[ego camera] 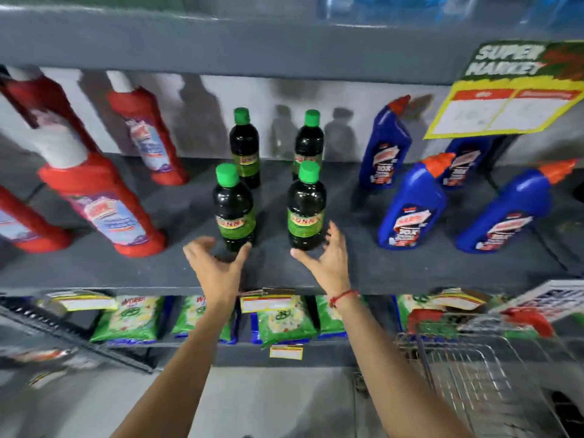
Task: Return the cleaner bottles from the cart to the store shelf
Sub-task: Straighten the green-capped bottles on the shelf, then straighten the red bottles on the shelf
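Several dark cleaner bottles with green caps stand upright on the grey store shelf (316, 273). The front left bottle (234, 207) and the front right bottle (306, 208) are nearest to me, with two more bottles (244, 147) (309, 140) behind them. My left hand (215, 263) is open just below the front left bottle, fingers spread around its base. My right hand (325, 257) is open beside the base of the front right bottle. Neither hand grips a bottle. The wire cart (474, 368) is at the lower right.
Red bottles with white caps (104, 207) fill the shelf's left side, blue bottles with orange caps (410, 207) its right. A yellow supermarket sign (505, 99) hangs at the upper right. Green packets (284, 320) lie on the shelf below.
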Motion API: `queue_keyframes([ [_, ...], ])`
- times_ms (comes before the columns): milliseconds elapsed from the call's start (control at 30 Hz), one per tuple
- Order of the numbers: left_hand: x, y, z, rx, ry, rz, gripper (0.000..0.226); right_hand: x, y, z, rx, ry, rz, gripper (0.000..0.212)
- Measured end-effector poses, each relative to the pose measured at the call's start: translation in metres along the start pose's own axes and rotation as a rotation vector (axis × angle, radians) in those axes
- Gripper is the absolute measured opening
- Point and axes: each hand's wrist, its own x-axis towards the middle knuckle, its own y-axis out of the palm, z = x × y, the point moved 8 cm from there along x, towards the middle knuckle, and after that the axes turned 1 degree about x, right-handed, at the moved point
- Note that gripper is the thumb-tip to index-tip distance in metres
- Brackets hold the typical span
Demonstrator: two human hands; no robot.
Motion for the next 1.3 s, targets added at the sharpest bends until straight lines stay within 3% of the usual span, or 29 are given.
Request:
queue_keyframes([
  [100, 0.022, 0.013, 0.012, 0.048, -0.016, 0.175, 0.098, 0.010, 0.011, 0.002, -0.043, 0.022, -0.017, 0.098],
  [167, 0.029, 0.025, 0.015, 0.053, -0.042, 0.291, 0.103, 0.015, 0.012, 0.003, -0.051, 0.019, -0.055, 0.088],
  [333, 0.040, 0.036, 0.019, 0.072, -0.002, 0.384, 0.067, 0.018, 0.015, -0.002, -0.105, 0.029, -0.086, 0.065],
  [467, 0.043, 0.037, 0.019, 0.075, 0.023, 0.418, 0.066, 0.019, 0.015, -0.005, -0.131, 0.020, -0.100, 0.062],
  [600, 0.039, 0.033, 0.013, 0.045, 0.027, 0.457, 0.072, 0.014, 0.014, 0.000, -0.133, 0.004, -0.079, 0.076],
  [667, 0.035, 0.022, 0.013, -0.021, 0.033, 0.477, 0.079, 0.003, 0.009, 0.002, -0.079, 0.004, -0.178, 0.082],
  [733, 0.034, -0.005, 0.025, -0.085, 0.005, 0.424, 0.077, -0.022, 0.004, 0.007, 0.015, -0.037, -0.383, 0.067],
  [833, 0.043, -0.071, 0.052, -0.112, -0.008, 0.222, 0.044, -0.068, 0.028, 0.028, 0.064, -0.155, -0.516, 0.034],
  [900, 0.056, -0.121, 0.069, -0.100, -0.006, 0.063, 0.027, -0.083, 0.068, 0.048, 0.083, -0.210, -0.400, 0.023],
  [1000, 0.086, -0.179, 0.090, -0.083, -0.049, -0.135, 0.024, -0.084, 0.146, 0.089, 0.053, -0.304, -0.084, 0.031],
  [1167, 0.141, -0.217, 0.103, 0.020, -0.049, -0.208, 0.061, -0.061, 0.249, 0.122, 0.050, -0.216, 0.285, 0.076],
  [1300, 0.175, -0.227, 0.111, 0.096, -0.086, -0.202, 0.093, -0.046, 0.282, 0.121, 0.079, -0.149, 0.342, 0.072],
])
